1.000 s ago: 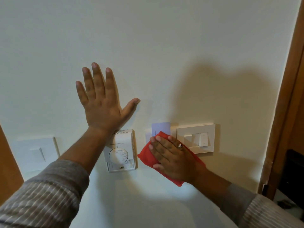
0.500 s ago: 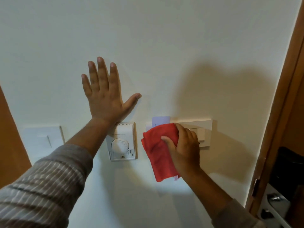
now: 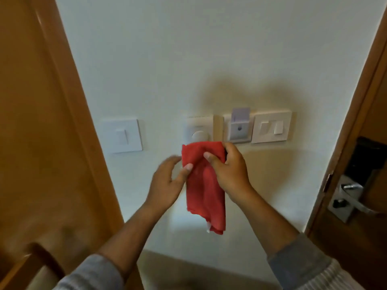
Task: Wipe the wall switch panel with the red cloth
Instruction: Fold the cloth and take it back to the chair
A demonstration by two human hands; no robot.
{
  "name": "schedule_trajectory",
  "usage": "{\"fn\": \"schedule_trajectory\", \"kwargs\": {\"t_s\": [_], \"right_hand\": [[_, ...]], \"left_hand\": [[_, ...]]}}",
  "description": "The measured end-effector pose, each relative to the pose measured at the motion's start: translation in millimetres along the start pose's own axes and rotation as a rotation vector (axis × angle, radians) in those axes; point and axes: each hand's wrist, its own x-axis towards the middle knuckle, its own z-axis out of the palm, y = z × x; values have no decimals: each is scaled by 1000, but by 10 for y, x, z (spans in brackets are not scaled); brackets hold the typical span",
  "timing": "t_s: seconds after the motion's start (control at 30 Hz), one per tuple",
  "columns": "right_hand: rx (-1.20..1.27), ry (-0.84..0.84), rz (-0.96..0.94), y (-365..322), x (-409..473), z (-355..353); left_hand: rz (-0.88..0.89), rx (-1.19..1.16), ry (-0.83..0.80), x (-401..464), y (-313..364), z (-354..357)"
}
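Observation:
The red cloth (image 3: 204, 185) hangs in front of the wall, below the row of wall fittings. My right hand (image 3: 230, 170) grips its upper right part. My left hand (image 3: 167, 183) pinches its left edge with thumb and fingers. The white switch panel (image 3: 271, 127) with two rockers sits on the wall at the upper right, uncovered and apart from both hands. Left of it is a key-card holder (image 3: 238, 127) with a pale card in it.
A round-dial thermostat (image 3: 199, 130) is on the wall just above the cloth, partly hidden by it. A single white switch (image 3: 122, 136) lies further left. A wooden frame (image 3: 52, 122) borders the left. A wooden door with a metal handle (image 3: 351, 197) stands at the right.
My right hand has pulled the cloth off the switch panel and down. My left hand has left the wall and taken the cloth's edge. The view has drawn back and shifted left.

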Motion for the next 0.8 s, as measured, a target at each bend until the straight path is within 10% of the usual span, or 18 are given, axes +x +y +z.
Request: {"fn": "schedule_trajectory", "kwargs": {"t_s": [0.1, 0.23, 0.8], "right_hand": [[184, 3, 56, -190, -249, 220], [168, -37, 173, -134, -706, 493], [60, -505, 736, 1659, -2617, 1612]], "left_hand": [[-318, -466, -251, -205, 46, -178], [-479, -727, -155, -565, -234, -438], [-975, -428, -45, -2290, -2241, -449]]}}
